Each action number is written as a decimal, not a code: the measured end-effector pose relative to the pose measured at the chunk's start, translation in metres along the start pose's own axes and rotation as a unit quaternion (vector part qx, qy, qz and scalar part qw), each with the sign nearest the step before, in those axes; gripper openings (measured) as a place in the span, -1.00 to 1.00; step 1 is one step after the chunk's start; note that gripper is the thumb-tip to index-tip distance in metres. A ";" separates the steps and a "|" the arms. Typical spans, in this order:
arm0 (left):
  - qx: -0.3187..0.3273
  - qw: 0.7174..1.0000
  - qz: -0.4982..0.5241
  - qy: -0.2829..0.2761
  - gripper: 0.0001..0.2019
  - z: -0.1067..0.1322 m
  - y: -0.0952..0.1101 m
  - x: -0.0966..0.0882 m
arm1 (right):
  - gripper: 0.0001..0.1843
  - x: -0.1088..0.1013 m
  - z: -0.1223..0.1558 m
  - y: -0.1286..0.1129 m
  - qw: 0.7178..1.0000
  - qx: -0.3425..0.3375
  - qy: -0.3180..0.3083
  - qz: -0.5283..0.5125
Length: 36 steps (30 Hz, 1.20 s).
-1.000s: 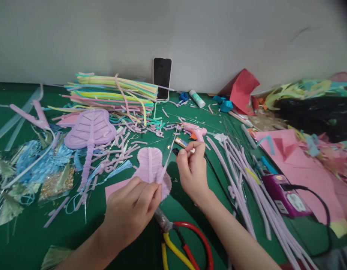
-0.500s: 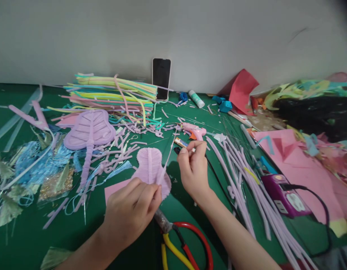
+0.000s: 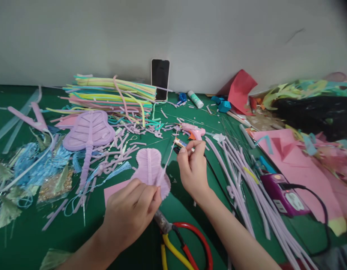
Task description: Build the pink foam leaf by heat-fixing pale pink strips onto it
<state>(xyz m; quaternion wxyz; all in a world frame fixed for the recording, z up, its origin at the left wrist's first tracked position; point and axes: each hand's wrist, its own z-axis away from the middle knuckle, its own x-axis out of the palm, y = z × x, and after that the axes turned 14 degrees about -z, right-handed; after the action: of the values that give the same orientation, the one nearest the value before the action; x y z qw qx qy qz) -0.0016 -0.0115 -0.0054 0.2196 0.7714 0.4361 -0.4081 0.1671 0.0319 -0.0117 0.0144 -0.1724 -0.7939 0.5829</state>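
Observation:
My left hand (image 3: 134,206) pinches a lilac pipe cleaner (image 3: 162,176), whose thin end slants up past my right hand's fingertips. Beneath and beyond the left fingers lies a lilac, ribbed, leaf-shaped piece (image 3: 149,161) made of pipe cleaners. My right hand (image 3: 193,165) is closed, thumb against curled fingers, just right of the strand; what it holds, if anything, is hidden. Right behind its fingertips shows a small printed cylinder (image 3: 179,142) like a battery. A pink glue gun (image 3: 193,130) lies farther back. Scissors (image 3: 187,243) with red and yellow handles are below my hands.
On the left lie a finished-looking lilac leaf fan (image 3: 90,131), blue tassels (image 3: 35,159) and cut scraps. A pipe-cleaner bundle (image 3: 111,93) and a phone (image 3: 160,78) are at the back. Loose lilac stems (image 3: 257,195), a purple corded box (image 3: 283,195) and pink paper (image 3: 308,176) occupy the right.
Both hands keep almost the same pose, with the pipe cleaner still pinched in the left. The whole view has shifted very slightly.

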 end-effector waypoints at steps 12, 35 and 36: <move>0.003 1.000 0.007 0.006 -0.77 0.000 0.000 0.000 | -0.86 -0.002 -0.002 0.003 1.000 0.004 0.002 0.000; 0.009 1.000 0.000 0.002 -0.79 0.001 -0.001 0.001 | -0.85 -0.007 -0.010 0.008 0.999 -0.006 0.030 0.010; 0.008 1.000 -0.003 0.004 -0.79 0.001 -0.001 0.001 | -0.85 -0.007 -0.010 0.008 1.000 -0.007 0.027 0.011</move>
<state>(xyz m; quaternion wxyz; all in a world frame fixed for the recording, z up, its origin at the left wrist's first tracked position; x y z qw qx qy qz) -0.0030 -0.0110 -0.0064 0.2109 0.7732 0.4361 -0.4092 0.1780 0.0413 -0.0143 0.0285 -0.1970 -0.7952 0.5727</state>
